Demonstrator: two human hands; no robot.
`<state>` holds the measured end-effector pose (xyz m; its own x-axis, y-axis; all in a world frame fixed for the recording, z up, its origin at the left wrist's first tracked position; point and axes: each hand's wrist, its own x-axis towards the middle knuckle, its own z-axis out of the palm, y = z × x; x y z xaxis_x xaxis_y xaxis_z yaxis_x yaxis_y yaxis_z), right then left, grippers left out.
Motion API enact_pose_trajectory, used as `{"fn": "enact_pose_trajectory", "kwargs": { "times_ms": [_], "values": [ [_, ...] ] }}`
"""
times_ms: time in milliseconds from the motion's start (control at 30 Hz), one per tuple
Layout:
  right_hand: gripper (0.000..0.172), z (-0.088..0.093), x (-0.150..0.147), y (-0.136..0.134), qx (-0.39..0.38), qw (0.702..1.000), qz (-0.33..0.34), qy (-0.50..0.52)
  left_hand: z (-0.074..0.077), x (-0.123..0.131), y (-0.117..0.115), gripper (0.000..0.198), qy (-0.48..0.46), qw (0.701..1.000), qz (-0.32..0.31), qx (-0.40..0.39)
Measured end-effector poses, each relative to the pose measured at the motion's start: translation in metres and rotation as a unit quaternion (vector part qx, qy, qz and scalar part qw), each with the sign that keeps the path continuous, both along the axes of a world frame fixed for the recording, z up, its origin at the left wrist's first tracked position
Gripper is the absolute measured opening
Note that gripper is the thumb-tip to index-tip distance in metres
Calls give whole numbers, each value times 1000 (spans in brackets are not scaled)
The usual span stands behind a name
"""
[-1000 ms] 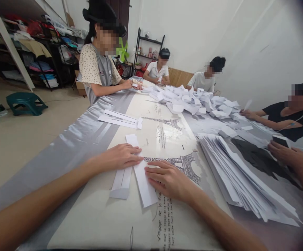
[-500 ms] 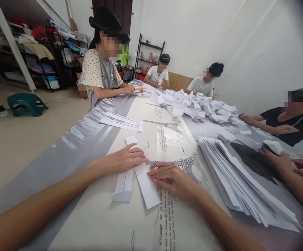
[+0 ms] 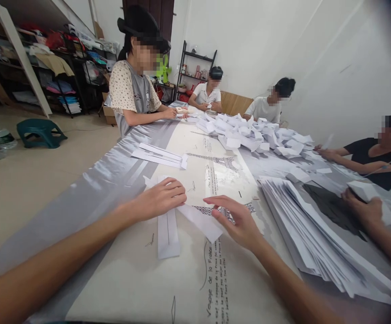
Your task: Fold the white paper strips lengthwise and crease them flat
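My left hand point(image 3: 163, 198) lies flat, fingers stretched out, over the crossing of two folded white paper strips. One paper strip point(image 3: 168, 240) with a slit line down its middle runs toward me from under the palm. The other, a slanted white paper piece point(image 3: 204, 225), reaches right toward my right hand point(image 3: 237, 220). That hand is open, thumb and fingers apart, hovering over or near the slanted piece; contact cannot be made out. Farther up the table lie more folded paper strips point(image 3: 161, 155).
A large heap of folded white papers point(image 3: 259, 135) covers the table's far part. To the right is a fanned stack of white paper point(image 3: 316, 238) beside a black sheet point(image 3: 330, 209). Several people sit or stand around, one person's hand point(image 3: 366, 209) holding white paper. A green stool point(image 3: 42, 132) is on the floor.
My right hand has lifted and moved slightly right, its fingers spreading. The right paper piece has swung to a steeper slant across the other strip. My left hand stays on the papers.
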<state>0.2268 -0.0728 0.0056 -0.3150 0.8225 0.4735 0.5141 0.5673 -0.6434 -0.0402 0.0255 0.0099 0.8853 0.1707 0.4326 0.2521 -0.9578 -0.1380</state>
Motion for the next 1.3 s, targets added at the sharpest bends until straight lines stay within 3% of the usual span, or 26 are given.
{"fn": "enact_pose_trajectory", "kwargs": {
  "times_ms": [233, 367, 467, 600, 767, 900, 1167, 1300],
  "values": [
    [20, 2, 8, 1, 6, 1000, -10, 16, 34, -16, 0, 29, -65, 997, 18, 25],
    [28, 2, 6, 0, 62, 998, 11, 10, 35, -16, 0, 28, -49, 999, -9, 1],
    [21, 1, 5, 0, 97, 995, 13, 6, 34, -17, 1, 28, -39, 999, -21, 0],
    [19, 1, 9, 1, 35, 998, -10, 60, 35, -20, 5, 33, -21, 999, -38, -18],
    [40, 4, 22, 5, -105, 983, -17, 151, 36, -28, 13, 35, -22, 991, -13, -134],
    [42, 1, 41, 11, -172, 962, -44, 208, 33, -35, 19, 36, 7, 968, 48, -245],
    [40, -1, 69, 22, -206, 916, -127, 321, 40, -35, 18, 36, 2, 896, 50, -441],
    [27, -1, 68, 25, -181, 895, -154, 379, 34, -24, 11, 34, -90, 865, 68, -490]
  ]
}}
